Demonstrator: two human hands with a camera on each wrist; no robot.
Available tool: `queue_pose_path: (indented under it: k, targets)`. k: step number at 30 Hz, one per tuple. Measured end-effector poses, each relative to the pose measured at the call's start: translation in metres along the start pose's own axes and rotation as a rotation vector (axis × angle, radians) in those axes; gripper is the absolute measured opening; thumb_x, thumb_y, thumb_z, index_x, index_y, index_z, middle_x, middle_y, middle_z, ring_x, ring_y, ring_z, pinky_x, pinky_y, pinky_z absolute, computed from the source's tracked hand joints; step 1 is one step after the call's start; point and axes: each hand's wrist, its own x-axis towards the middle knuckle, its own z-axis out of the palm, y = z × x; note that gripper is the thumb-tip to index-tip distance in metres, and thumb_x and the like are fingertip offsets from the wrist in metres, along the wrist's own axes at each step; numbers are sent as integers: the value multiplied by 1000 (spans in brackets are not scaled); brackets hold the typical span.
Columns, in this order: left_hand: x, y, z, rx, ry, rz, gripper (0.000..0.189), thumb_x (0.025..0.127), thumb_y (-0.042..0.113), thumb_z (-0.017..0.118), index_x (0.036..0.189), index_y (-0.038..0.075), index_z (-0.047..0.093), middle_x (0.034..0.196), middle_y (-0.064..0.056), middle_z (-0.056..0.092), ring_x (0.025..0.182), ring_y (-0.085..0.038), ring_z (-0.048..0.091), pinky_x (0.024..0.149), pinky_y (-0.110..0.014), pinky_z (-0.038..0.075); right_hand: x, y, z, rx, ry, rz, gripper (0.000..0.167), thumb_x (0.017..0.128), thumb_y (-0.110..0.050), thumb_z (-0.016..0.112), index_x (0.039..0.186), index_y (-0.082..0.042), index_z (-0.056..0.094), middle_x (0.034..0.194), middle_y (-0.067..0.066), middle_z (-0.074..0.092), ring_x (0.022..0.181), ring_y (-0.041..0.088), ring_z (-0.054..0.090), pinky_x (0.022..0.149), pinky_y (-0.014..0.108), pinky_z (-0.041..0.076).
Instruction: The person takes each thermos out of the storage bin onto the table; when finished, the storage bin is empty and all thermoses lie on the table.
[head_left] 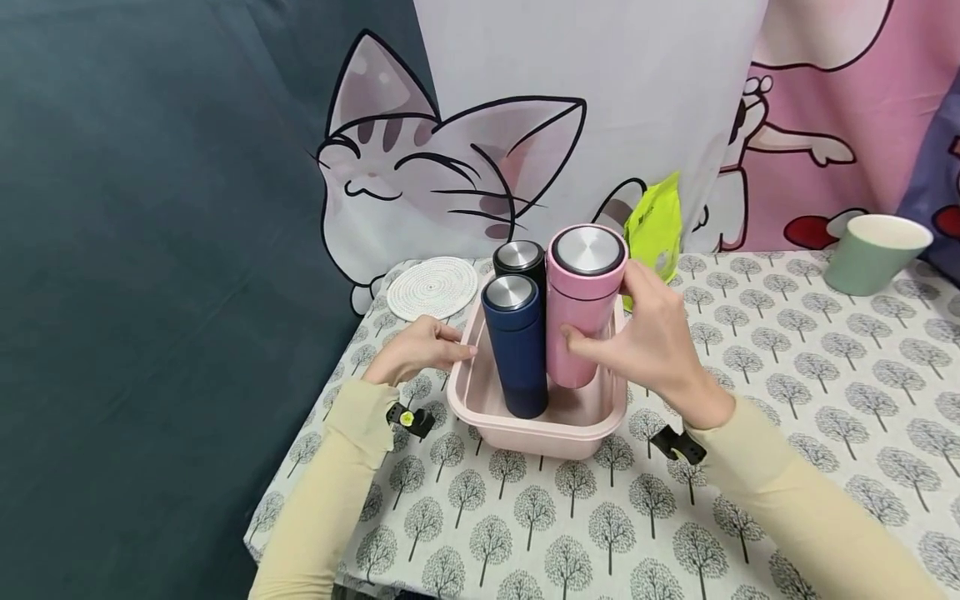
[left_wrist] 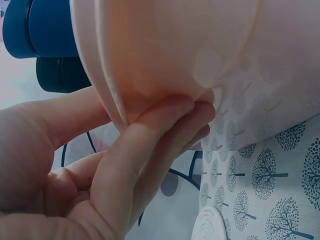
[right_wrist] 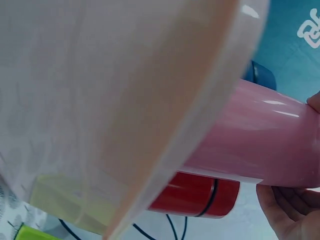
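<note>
A pink plastic basin (head_left: 540,443) holds upright thermos bottles with silver-topped lids. My left hand (head_left: 422,348) pinches its left rim, thumb over the edge and fingers against the outer wall (left_wrist: 165,55). My right hand (head_left: 654,337) grips the pink thermos (head_left: 583,298) around its body, above the right part of the basin; whether its base touches the basin floor I cannot tell. Left of it a navy thermos (head_left: 517,358) leans slightly, with a black thermos (head_left: 519,252) behind. The right wrist view shows a red thermos (right_wrist: 197,195), hidden in the head view.
A round white woven mat (head_left: 432,288) lies behind the basin to the left. A lime-green bag (head_left: 656,225) stands behind at the right. Farther right is a green cup (head_left: 873,258) with a cream inside. The tree-patterned tablecloth (head_left: 532,517) ends at a left edge.
</note>
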Motion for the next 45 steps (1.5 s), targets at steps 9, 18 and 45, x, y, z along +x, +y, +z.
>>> queue_pose_path:
  k: [9, 18, 45]
  targets:
    - [1, -2, 0, -12, 7, 4, 32, 89, 6, 69, 116, -11, 65, 112, -29, 68, 84, -22, 73, 84, -38, 61, 8, -12, -9, -18, 29, -36, 70, 59, -21, 84, 122, -1, 60, 108, 11, 68, 97, 22, 62, 82, 29, 52]
    - [0, -2, 0, -12, 11, 12, 32, 90, 7, 69, 116, -11, 64, 108, -27, 69, 87, -24, 73, 85, -38, 61, 14, -18, -18, -49, 72, -110, 72, 63, -29, 77, 125, 3, 59, 112, 15, 68, 105, 25, 62, 95, 25, 50]
    - [1, -1, 0, -21, 4, 10, 37, 90, 6, 68, 121, -13, 60, 117, -33, 63, 87, -24, 73, 85, -37, 61, 27, -9, -41, -28, 211, -72, 71, 61, -38, 74, 117, 5, 64, 108, 19, 69, 100, 26, 61, 94, 14, 46]
